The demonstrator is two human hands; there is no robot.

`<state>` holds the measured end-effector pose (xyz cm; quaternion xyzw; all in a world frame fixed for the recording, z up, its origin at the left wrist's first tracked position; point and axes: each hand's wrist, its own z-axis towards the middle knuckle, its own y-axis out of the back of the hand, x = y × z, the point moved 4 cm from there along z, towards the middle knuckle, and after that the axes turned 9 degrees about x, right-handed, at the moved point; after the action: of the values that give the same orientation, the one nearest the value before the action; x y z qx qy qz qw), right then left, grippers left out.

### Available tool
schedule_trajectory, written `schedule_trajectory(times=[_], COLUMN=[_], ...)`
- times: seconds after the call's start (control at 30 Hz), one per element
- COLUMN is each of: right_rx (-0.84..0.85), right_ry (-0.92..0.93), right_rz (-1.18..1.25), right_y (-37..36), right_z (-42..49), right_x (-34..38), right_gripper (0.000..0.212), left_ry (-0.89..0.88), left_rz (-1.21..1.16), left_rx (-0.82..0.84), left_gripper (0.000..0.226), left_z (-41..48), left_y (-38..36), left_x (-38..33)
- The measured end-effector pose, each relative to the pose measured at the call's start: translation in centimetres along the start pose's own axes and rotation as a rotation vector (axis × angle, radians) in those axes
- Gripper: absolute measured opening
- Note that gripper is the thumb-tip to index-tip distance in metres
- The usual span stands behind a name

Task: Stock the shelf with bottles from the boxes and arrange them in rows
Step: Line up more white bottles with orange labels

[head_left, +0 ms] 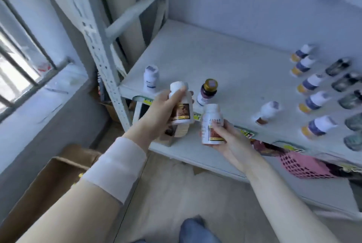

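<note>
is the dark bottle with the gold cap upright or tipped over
Upright. The dark bottle stands on its base on the shelf, gold cap on top, just beyond the bottles held in both hands.

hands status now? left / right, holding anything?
Left hand: closed on a white bottle.
Right hand: closed on another white bottle.

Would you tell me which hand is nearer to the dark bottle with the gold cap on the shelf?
Left. The left hand and its white bottle are just left of the gold-capped bottle; the right hand is lower, in front of the shelf edge.

Barred window [17, 62] lights grey walls, pale floor [166, 193].
</note>
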<state>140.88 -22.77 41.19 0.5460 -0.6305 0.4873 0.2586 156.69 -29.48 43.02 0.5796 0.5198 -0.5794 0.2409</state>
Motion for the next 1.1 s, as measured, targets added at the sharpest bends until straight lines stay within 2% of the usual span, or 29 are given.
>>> schedule_trajectory(times=[0.1, 0.2, 0.27, 0.4, 0.53, 0.7, 0.77, 0.9, 1.1], right_rx=[-0.045, -0.083, -0.126, -0.267, -0.316, -0.439, -0.496, -0.553, -0.537], right_ry=[0.111, 0.193, 0.208, 0.226, 0.180, 0.114, 0.126, 0.164, 0.223], right_rz=[0.058, 0.119, 0.071, -0.038, -0.184, -0.260, -0.325, -0.547, -0.619], right_y=[5.6, 10.5, 13.2, 18.7, 23.0, 27.5, 29.1, 31.7, 34.1], right_z=[-1.3, -2.1, -1.8, 0.5, 4.5, 10.6, 13.2, 17.5, 21.3], right_x=[4.0, 7.6, 9.8, 13.1, 15.1, 16.3, 16.8, 18.2, 20.1], right_gripper=[0.033, 0.056, 0.062, 0.028, 0.009, 0.042, 0.045, 0.048, 0.050], left_ry=[-0.013, 0.015, 0.051, 0.144, 0.122, 0.087, 0.053, -0.018, -0.092], left_rz=[-0.099, -0.168, -0.177, -0.185, 0.024, 0.287, 0.420, 0.543, 0.643], left_rx=[0.117, 0.211, 0.236, 0.298, 0.331, 0.331, 0.306, 0.285, 0.340], left_gripper=[0.032, 0.031, 0.031, 0.021, 0.026, 0.057, 0.055, 0.048, 0.047], left_z=[5.2, 9.6, 12.7, 19.4, 27.0, 36.4, 40.0, 46.1, 51.6], left_y=[-6.7, -12.4, -15.0, -17.7, -18.3, -18.9, -19.1, -19.8, -21.2], left_x=[-1.2, -1.8, -1.7, -1.4, -1.1, -1.0, -0.9, -1.3, -0.9])
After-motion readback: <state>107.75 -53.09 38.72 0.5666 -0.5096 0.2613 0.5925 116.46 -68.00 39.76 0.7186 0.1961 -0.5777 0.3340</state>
